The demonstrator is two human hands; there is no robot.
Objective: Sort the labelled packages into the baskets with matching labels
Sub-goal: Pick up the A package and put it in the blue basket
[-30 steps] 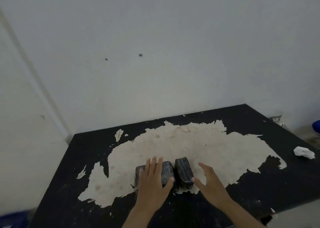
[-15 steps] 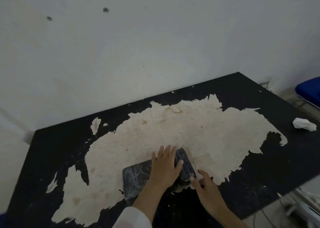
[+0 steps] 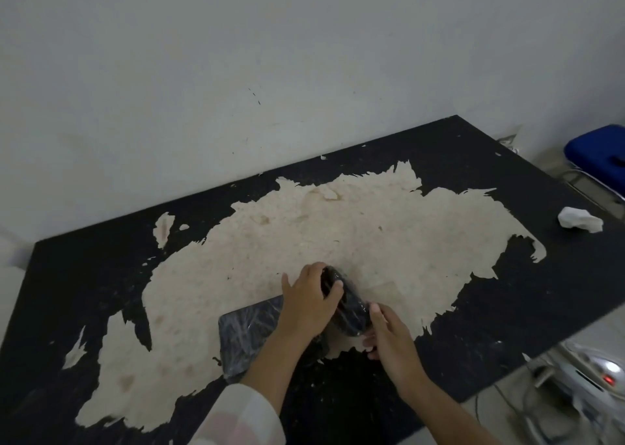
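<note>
Two black, plastic-wrapped packages lie on the worn black table [image 3: 507, 326]. The left package [image 3: 248, 334] rests flat, partly under my left forearm. The right package [image 3: 348, 309] stands tilted on its edge. My left hand [image 3: 309, 301] curls over its far end, fingers on top. My right hand [image 3: 389, 336] grips its near end from the right. No label can be read on either package, and no basket is in view.
A crumpled white paper [image 3: 580, 220] sits near the table's right edge. A blue chair seat [image 3: 600, 154] stands beyond the right end. A grey device with a red light [image 3: 598, 377] and cables lies on the floor at lower right. The white wall [image 3: 304, 72] backs the table.
The camera has tilted down and shifted. My left hand moved from the left package onto the right one, my right hand closed on its near end, and that package tipped up on edge.
</note>
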